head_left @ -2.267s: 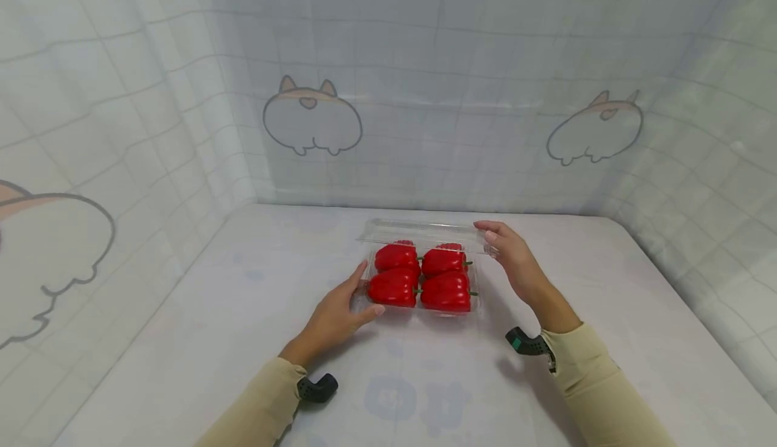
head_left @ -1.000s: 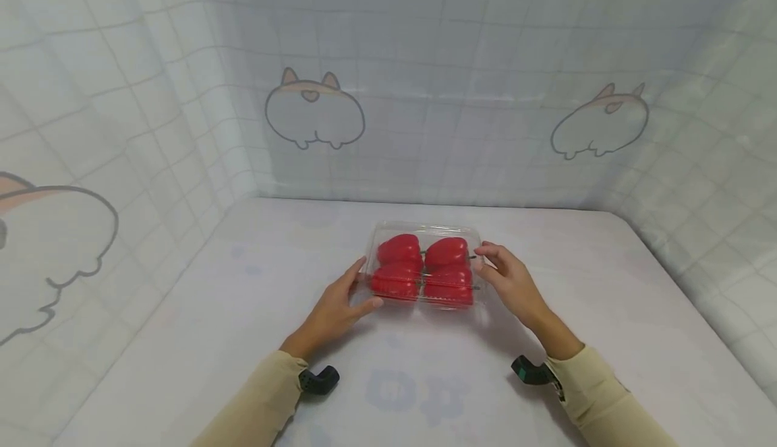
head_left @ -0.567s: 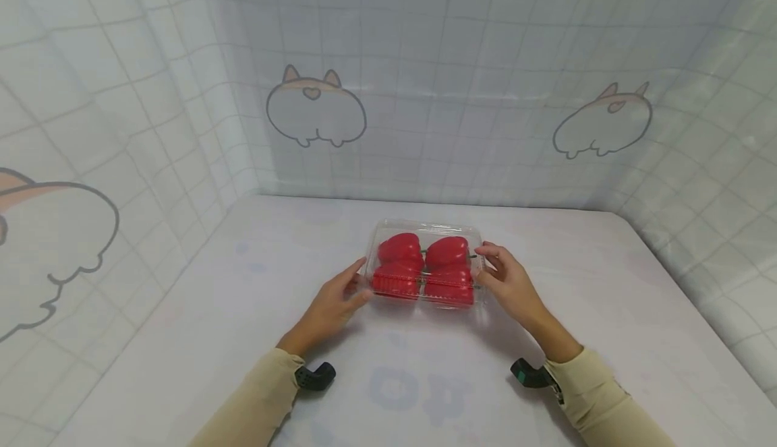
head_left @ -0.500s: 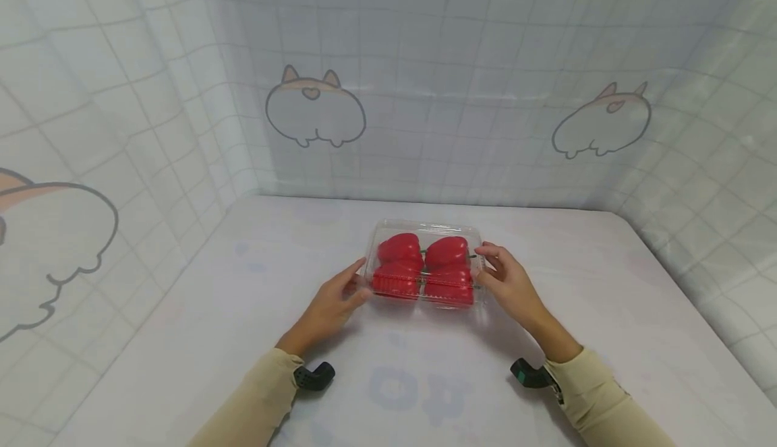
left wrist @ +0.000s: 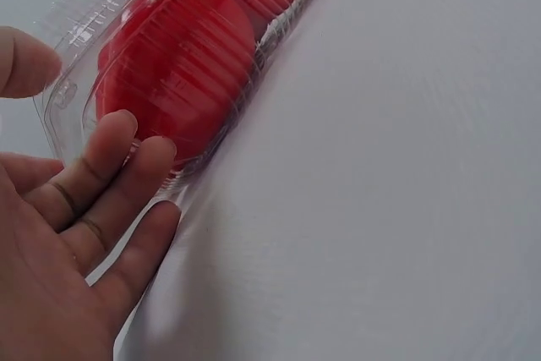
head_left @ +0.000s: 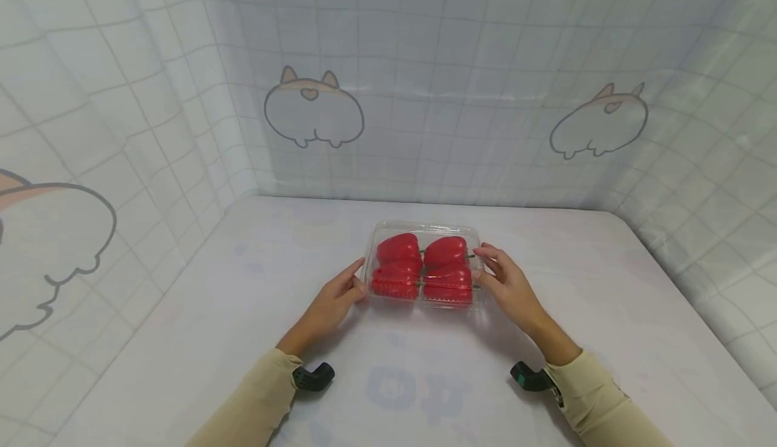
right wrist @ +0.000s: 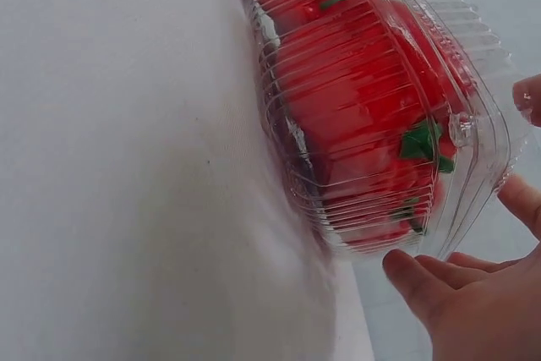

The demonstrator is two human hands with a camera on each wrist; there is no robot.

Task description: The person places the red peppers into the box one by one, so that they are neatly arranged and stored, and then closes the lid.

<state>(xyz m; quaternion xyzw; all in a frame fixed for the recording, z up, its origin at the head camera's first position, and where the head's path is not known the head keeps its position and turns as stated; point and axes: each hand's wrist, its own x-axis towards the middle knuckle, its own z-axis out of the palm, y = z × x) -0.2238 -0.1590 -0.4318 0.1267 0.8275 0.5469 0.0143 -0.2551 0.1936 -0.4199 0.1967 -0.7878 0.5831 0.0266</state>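
Note:
A clear plastic clamshell container (head_left: pixel 429 228) with ribbed walls sits on the table, its lid down over the base. Several red bell peppers (head_left: pixel 398 249) with green stems fill it in two rows. At its left end my left hand (head_left: pixel 330 305) holds the near corner; in the left wrist view the thumb lies on one side of the rim, and the bent fingers (left wrist: pixel 110 145) touch the end wall. The right hand (head_left: pixel 512 292) pinches the right end, thumb and index finger (right wrist: pixel 520 200) on either side of the rim. Contact at some fingertips is hard to see.
A pale cloth with faint blue printing covers the table (head_left: pixel 388 359). White grid-patterned curtains with cartoon animals (head_left: pixel 314 111) stand behind and on both sides. Each wrist wears a black camera mount (head_left: pixel 314 377).
The lid, tilted up at the back in the oldest frame, has come down over the peppers. My right hand has moved slightly nearer; the left thumb has drawn in to the container's corner.

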